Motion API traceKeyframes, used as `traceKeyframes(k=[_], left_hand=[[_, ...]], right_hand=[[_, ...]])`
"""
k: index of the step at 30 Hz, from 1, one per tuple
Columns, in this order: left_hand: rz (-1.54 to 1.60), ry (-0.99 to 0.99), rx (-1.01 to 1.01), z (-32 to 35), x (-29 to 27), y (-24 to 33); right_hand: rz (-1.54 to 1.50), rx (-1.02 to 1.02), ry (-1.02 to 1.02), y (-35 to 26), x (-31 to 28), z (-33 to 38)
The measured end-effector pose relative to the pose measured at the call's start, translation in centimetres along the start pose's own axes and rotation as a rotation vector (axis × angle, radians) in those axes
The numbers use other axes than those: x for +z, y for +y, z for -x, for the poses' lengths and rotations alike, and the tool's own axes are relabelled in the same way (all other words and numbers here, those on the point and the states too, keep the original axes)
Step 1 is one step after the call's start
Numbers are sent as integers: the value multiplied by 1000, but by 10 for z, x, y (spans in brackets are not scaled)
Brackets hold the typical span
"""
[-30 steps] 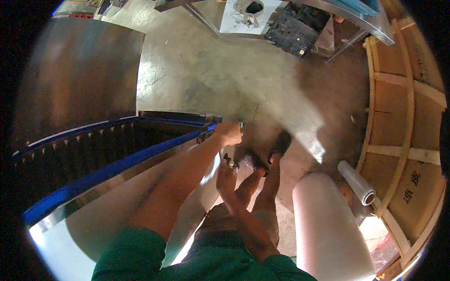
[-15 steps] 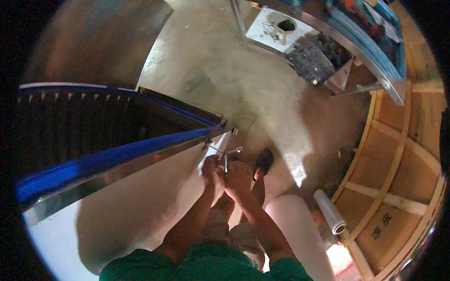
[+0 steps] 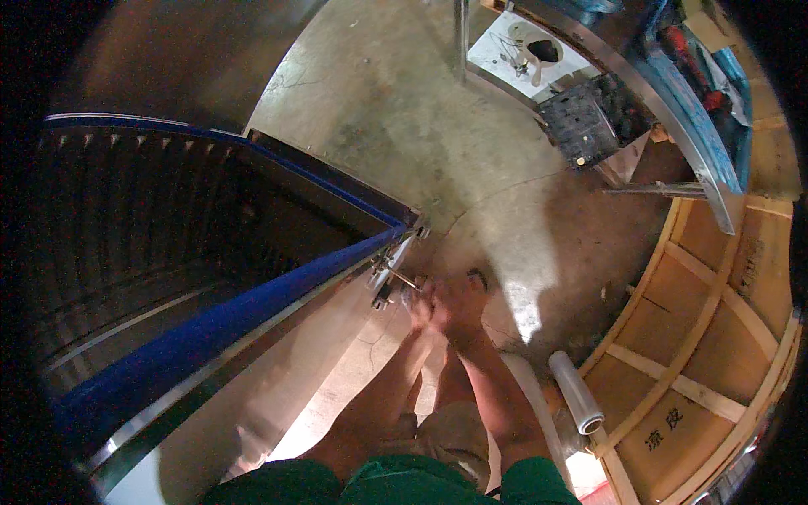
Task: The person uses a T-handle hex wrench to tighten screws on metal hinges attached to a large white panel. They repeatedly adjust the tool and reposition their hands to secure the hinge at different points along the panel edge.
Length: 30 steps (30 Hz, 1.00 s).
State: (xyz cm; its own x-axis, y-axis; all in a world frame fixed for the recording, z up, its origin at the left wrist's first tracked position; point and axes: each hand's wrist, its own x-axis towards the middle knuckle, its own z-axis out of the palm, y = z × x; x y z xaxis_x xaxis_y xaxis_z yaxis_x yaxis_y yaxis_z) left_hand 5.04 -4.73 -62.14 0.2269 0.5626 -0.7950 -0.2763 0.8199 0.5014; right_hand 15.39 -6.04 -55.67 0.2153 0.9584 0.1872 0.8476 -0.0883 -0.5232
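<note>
At the near corner of a large metal box [image 3: 244, 337] with a blue-edged rim, a thin metal rod [image 3: 402, 278] sticks out from small metal fittings [image 3: 383, 263]. My left hand [image 3: 418, 313] is closed at the rod's outer end. Right beside it, touching, my right hand [image 3: 457, 305] is also closed around that end, though its fingers are blurred. Between the two hands the rod's tip is hidden. Below the fittings a small dark piece [image 3: 381, 296] shows at the box's side.
A wooden crate [image 3: 673, 370] stands on the right, with a roll of clear film [image 3: 576, 394] beside it. At the far right is a metal-framed stand [image 3: 673, 126] with a dark block [image 3: 581, 122] and a white panel [image 3: 497, 50]. Concrete floor [image 3: 379, 109] lies between.
Both hands have moved right, away from the box's side, and now meet at the rod's end. The view has shifted, showing more of the box's dark inside.
</note>
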Motion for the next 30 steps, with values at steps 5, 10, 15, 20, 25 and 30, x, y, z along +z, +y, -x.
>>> traceKeyframes(k=[5, 10, 15, 20, 25, 30], left_hand=[[-281, 302, 86, 74, 4, 6], [-283, 478, 429, 106, 62, 18], [-1059, 277, 557, 79, 83, 45], [-1825, -25, 587, 26, 73, 63], [-2302, -129, 260, -16, 97, 63], [-1463, -186, 673, 17, 67, 77]], right_hand=[[-439, 398, 119, 38, 47, -15], [-854, 726, 193, 40, 119, 19], [-1067, 905, 246, -1, 152, 84], [-272, 503, -56, -59, 115, 114], [-341, 331, -6, -75, 46, 85], [-292, 310, -128, -62, 20, 64]])
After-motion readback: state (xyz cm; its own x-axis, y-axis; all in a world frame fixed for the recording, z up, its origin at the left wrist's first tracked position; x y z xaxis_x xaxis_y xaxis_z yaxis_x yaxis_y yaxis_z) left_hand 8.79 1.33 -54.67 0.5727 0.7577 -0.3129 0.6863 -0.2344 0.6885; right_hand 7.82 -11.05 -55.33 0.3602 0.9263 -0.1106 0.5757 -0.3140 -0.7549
